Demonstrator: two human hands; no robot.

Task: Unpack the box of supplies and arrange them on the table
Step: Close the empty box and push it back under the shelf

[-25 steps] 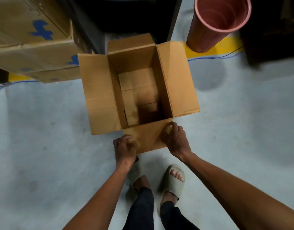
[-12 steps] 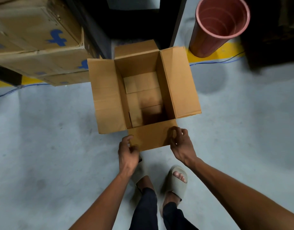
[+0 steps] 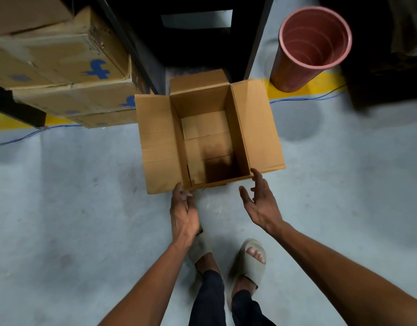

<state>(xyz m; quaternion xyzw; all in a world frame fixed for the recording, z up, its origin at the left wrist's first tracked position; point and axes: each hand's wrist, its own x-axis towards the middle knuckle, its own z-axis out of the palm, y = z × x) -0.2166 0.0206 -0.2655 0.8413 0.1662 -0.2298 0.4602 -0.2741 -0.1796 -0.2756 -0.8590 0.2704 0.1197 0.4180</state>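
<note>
A brown cardboard box [image 3: 256, 128] stands open on the grey floor, side and far flaps spread out. Inside I see only its bare cardboard bottom; the near flap is out of sight. My left hand [image 3: 184, 212] hovers just below the box's near left corner, fingers apart, fingertips at the edge. My right hand [image 3: 261, 201] is open at the near right corner, palm turned inward, fingertips close to the rim. Neither hand holds anything.
Stacked cardboard boxes with blue marks [image 3: 61, 74] sit at the left. A tall pink bucket [image 3: 313, 43] stands at the back right on a yellow floor line. A dark table frame [image 3: 141, 55] rises behind the box. My sandalled feet [image 3: 249, 260] are below my hands.
Both hands have let go of the near flap and opened. The flap has dropped out of view. The box now appears a little farther from my feet.
</note>
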